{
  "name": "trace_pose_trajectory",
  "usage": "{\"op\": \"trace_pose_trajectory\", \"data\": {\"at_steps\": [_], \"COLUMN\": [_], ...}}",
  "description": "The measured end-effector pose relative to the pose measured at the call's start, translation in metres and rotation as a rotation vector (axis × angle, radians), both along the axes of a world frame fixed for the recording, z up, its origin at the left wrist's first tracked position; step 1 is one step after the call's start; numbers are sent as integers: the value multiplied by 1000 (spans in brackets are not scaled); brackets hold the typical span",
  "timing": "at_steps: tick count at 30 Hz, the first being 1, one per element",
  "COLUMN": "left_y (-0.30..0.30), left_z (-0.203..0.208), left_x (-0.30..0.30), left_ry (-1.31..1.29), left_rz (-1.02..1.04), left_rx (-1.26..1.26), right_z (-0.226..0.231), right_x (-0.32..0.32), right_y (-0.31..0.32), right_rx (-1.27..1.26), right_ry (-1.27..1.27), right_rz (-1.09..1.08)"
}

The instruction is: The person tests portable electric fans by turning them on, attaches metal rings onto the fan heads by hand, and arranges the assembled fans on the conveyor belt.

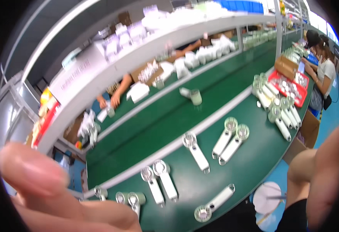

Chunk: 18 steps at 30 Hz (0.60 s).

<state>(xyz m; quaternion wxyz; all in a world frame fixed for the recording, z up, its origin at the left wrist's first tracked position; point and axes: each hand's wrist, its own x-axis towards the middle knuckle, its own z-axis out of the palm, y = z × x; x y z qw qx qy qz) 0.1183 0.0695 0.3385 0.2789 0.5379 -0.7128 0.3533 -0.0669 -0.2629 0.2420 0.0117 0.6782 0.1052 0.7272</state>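
My left hand [42, 193] looms large at the lower left, close to the camera, with a digit stretched out and no object visible in it. My right hand [327, 178] is at the right edge, blurred and cut off, its fingers not readable. Neither is seen touching anything on the green bench [177, 210]. Nearest to my left hand are white-handled pieces with round pale-green heads, like hand-held shower heads [136, 199]. A pair [165, 179] lies beyond them, a single one [196, 150] at the middle, and another [216, 203] near the front edge.
A green conveyor belt [146, 147] runs behind a pale rail, carrying one similar piece [192, 96]. Red trays [289, 88] of small parts and a cardboard box [286, 67] stand at far right. A co-worker [324, 69] sits there; another person's hands [115, 98] work across the belt.
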Motion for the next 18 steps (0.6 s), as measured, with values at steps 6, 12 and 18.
{"op": "trace_pose_trajectory", "data": {"at_steps": [6, 12, 18], "left_y": [0, 8, -11], "left_z": [49, 70, 63], "left_x": [2, -22, -10], "left_ry": [-176, -278, -311], "left_rz": [21, 19, 2], "left_rx": [-278, -455, -488], "right_z": [94, 140, 119], "right_x": [23, 7, 23], "right_y": [-11, -1, -8], "right_rx": [-230, -354, -336], "right_ry": [-330, -589, -779], "right_rz": [1, 9, -6]}}
